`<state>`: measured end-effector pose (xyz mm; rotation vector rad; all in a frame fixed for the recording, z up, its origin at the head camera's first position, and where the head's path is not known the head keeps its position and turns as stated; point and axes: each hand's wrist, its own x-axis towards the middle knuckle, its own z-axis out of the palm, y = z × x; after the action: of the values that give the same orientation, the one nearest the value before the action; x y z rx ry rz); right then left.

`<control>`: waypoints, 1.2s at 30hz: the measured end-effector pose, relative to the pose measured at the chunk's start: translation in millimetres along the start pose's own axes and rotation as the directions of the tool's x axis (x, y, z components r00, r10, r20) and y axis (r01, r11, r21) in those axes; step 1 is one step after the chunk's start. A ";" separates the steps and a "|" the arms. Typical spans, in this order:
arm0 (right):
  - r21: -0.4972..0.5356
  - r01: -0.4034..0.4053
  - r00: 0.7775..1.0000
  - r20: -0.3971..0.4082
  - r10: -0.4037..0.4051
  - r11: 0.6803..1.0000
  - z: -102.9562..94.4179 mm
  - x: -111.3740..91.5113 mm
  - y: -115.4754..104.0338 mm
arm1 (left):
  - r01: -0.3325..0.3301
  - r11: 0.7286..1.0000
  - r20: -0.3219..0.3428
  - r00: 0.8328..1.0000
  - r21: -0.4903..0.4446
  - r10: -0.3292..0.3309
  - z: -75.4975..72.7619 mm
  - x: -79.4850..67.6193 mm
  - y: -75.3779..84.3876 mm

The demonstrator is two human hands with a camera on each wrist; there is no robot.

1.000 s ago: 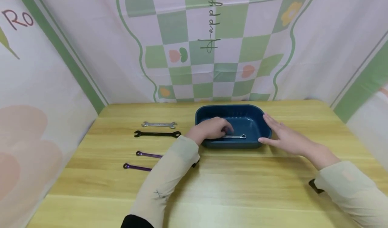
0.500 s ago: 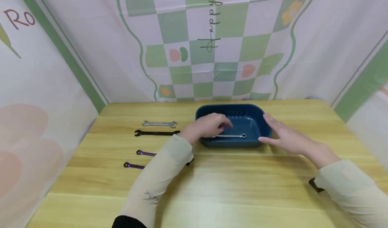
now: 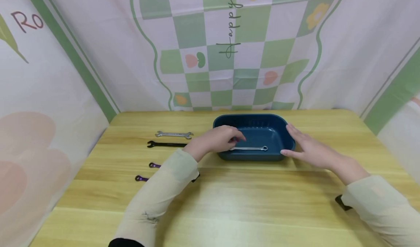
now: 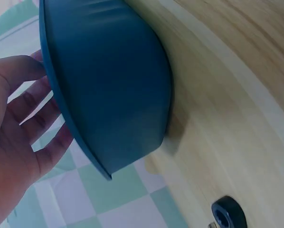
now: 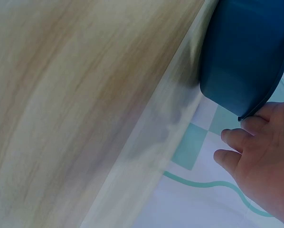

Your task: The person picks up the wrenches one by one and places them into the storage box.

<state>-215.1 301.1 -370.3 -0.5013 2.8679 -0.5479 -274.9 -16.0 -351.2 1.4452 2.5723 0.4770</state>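
Observation:
A dark blue rectangular bin point(image 3: 252, 157) stands near the back of the wooden table. Inside it, a silver wrench point(image 3: 251, 148) lies along the near side, ring end to the right. My left hand point(image 3: 222, 137) reaches over the bin's left end, fingers loosely bent, with no object seen in them. In the left wrist view the thumb and fingers of that left hand point(image 4: 25, 123) are spread beside the rim. The wrench's left end is hidden by the hand. At the bin's right end, my right hand point(image 3: 310, 150) rests its extended fingers on the outer wall and rim.
Left of the bin lie a silver open-end wrench point(image 3: 174, 134), a black wrench point(image 3: 165, 144) and two purple wrenches, one farther point(image 3: 154, 165) and one nearer point(image 3: 141, 178). My left forearm covers part of them. A patterned curtain point(image 3: 197, 83) hangs behind the table.
My left hand has drawn back leftward from the wrench, leaving more of it in sight in the bin. The left forearm now covers more of the purple wrenches. My right hand stays put.

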 end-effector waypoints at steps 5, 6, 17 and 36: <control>0.000 0.007 1.000 0.001 -0.007 1.000 1.2 -1.5 0.5 | -0.010 1.000 -0.021 1.000 0.002 0.010 -5.0 -10.5 -1.3; 0.000 0.007 1.000 0.000 -0.007 1.000 1.2 -1.7 0.3 | -0.006 1.000 -0.025 1.000 -0.002 0.006 -6.3 -12.8 -1.7; 0.001 0.022 1.000 0.020 -0.022 1.000 -3.5 -1.3 -3.6 | 0.031 0.999 -0.067 0.997 0.021 -0.030 -13.9 -34.9 -10.9; -0.009 0.004 1.000 0.014 -0.004 1.000 -2.8 0.8 -3.0 | 0.107 0.994 -0.141 0.985 0.028 -0.102 -26.2 -74.7 -32.2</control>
<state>-215.6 299.1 -366.6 -0.5108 2.8581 -0.5296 -269.2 -100.4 -339.5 1.3234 2.7621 0.5378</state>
